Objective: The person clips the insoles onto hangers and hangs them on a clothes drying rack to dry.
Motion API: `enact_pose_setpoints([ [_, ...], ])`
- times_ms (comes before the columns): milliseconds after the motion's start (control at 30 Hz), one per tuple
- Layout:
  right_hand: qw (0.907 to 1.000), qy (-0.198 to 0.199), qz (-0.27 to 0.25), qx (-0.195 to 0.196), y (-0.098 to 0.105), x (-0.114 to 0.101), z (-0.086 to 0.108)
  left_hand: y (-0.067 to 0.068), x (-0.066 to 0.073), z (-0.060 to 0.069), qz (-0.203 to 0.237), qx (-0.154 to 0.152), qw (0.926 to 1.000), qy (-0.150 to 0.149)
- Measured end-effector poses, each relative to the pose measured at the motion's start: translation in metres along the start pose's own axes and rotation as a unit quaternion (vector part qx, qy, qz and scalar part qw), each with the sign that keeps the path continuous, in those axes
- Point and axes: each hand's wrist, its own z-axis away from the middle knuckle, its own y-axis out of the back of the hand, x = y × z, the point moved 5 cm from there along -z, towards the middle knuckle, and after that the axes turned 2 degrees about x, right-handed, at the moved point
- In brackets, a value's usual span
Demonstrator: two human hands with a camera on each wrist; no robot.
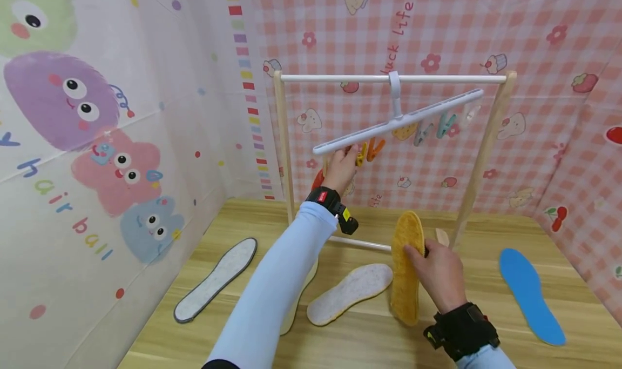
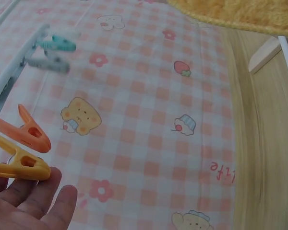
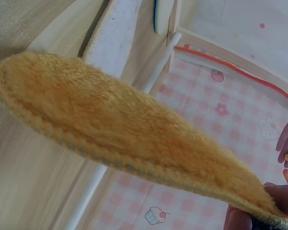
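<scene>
Right hand [image 1: 443, 274] gripping yellow insole [image 1: 405, 282], left hand [image 1: 342, 170] at yellow clip [image 2: 32, 168]; its grip unclear

The insole [image 1: 407, 293] in the right hand [image 1: 446, 277] is showing golden yellow; the second insole [image 1: 532, 296], to that hand's right, is showing plain blue. By the left hand [image 1: 341, 169], the nearer clip [image 2: 24, 167] is showing yellow, the farther clip [image 2: 31, 137] orange. Behind both hands, a cloth [image 1: 461, 39] is displaying pink-and-white checks with strawberries and flowers.
</scene>
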Motion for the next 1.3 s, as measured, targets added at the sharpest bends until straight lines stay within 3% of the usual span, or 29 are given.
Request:
enact_pose_setpoints([
  [267, 1.0000, 0.005, 0.008, 0.001, 0.000, -0.007, -0.003, 0.000, 0.000, 0.005, 0.004, -0.019, 0.9998, 0.006],
  [700, 0.9984, 0.053, -0.003, 0.019, 0.001, -0.022, -0.011, 0.002, -0.003, 0.008, 0.012, -0.005, 0.9994, 0.031],
  [933, 0.9946, 0.096, -0.004, 0.039, 0.006, -0.032, -0.015, -0.007, -0.002, 0.011, 0.058, -0.029, 0.9962, 0.057],
  [1300, 0.9961, 0.086, 0.009, 0.015, 0.005, -0.047, -0.022, -0.015, -0.001, 0.015, 0.123, -0.084, 0.9844, 0.093],
])
